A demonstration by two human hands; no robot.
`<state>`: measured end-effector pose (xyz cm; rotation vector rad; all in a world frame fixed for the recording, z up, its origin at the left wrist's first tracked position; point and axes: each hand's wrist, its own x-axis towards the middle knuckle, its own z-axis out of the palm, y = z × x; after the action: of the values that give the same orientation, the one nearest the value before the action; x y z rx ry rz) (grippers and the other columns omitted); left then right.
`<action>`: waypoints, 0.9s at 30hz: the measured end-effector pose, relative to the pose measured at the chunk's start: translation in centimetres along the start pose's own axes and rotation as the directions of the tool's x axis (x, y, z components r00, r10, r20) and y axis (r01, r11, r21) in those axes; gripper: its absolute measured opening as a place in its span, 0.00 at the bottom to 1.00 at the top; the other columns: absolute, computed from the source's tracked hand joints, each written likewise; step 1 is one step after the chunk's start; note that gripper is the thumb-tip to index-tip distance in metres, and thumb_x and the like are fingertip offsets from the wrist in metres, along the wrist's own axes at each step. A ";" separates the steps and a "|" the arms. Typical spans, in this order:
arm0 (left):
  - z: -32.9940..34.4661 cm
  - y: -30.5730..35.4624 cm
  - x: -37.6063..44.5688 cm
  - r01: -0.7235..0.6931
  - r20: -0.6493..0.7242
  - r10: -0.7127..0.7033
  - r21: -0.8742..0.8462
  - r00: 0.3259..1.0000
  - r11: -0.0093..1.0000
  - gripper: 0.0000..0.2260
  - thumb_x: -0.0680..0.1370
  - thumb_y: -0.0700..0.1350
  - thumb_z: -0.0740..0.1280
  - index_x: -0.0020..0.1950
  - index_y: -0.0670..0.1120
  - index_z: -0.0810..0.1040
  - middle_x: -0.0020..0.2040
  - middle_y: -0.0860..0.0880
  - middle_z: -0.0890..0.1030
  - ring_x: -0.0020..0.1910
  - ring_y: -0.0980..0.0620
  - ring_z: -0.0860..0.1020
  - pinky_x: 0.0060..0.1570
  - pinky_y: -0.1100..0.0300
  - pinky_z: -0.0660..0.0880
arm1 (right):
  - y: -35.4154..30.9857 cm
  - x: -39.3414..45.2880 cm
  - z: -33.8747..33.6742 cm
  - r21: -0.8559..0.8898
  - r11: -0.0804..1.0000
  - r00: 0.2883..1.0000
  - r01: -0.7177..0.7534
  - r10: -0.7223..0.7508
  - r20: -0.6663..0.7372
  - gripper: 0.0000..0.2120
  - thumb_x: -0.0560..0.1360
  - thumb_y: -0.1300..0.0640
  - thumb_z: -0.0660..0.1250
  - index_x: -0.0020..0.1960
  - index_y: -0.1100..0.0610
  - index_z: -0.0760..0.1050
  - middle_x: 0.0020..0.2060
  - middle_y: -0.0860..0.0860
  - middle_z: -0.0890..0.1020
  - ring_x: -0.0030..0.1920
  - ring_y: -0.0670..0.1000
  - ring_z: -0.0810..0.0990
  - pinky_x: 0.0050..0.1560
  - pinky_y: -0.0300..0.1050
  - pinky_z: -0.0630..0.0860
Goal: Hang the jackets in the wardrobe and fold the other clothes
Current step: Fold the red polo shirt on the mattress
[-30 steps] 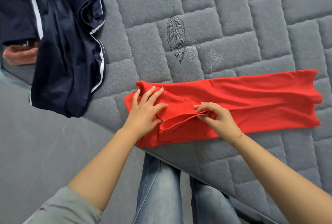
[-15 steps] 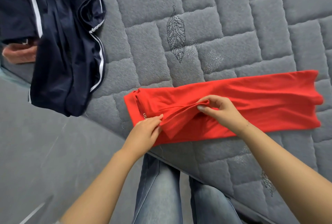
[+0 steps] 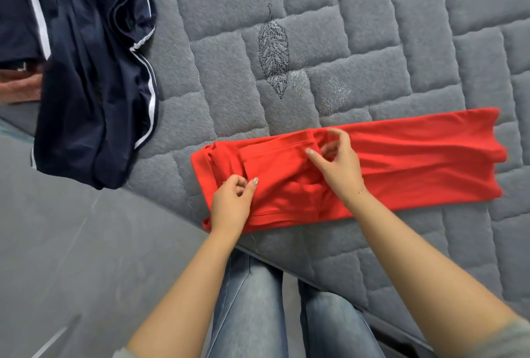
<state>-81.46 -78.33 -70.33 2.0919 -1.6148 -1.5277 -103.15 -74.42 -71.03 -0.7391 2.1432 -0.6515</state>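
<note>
A navy jacket (image 3: 86, 76) is draped over the bed's (image 3: 372, 27) left edge. The red garment (image 3: 401, 162) lies near the front edge, its folded left end pinched by the left hand (image 3: 232, 202) and right hand (image 3: 338, 162); bare quilt lies beyond.

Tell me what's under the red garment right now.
The red garment lies on the grey quilted mattress, near its edge. Both hands, left hand and right hand, pinch its folds. Anything beneath is covered.

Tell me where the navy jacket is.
Head view, upper left: the navy jacket lies on the grey mattress, left of the red garment, hanging over the edge.
</note>
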 end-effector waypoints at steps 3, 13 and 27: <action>0.3 -0.2 -0.7 0.007 -0.081 -0.007 0.000 0.997 1.000 0.11 0.78 0.49 0.70 0.40 0.46 0.73 0.29 0.53 0.76 0.26 0.59 0.69 0.36 0.58 0.64 | 2.5 -2.8 -1.1 -0.219 0.974 0.996 0.060 -0.074 -0.057 0.15 0.71 0.53 0.76 0.56 0.54 0.78 0.40 0.48 0.81 0.47 0.54 0.77 0.52 0.51 0.68; 1.7 2.7 -1.4 -0.352 -0.117 0.518 0.606 0.848 0.714 0.23 0.69 0.42 0.71 0.64 0.47 0.74 0.58 0.44 0.76 0.57 0.43 0.72 0.56 0.48 0.66 | 4.7 -2.5 -3.7 -0.287 0.936 0.975 0.204 -0.219 -0.022 0.07 0.71 0.59 0.74 0.47 0.56 0.80 0.46 0.52 0.80 0.51 0.57 0.77 0.56 0.52 0.67; 15.1 9.0 -0.7 -0.487 0.261 0.430 0.645 0.864 0.589 0.24 0.83 0.55 0.55 0.79 0.57 0.57 0.81 0.47 0.44 0.80 0.48 0.43 0.73 0.36 0.39 | 14.7 4.0 -18.1 -0.656 0.610 0.891 0.445 -0.227 0.393 0.25 0.83 0.44 0.50 0.79 0.42 0.48 0.80 0.47 0.44 0.80 0.51 0.43 0.77 0.61 0.44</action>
<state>-98.59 -74.68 -72.05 1.5899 -2.8198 -0.8874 -123.86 -63.10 -72.13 -1.6091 1.9747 0.2024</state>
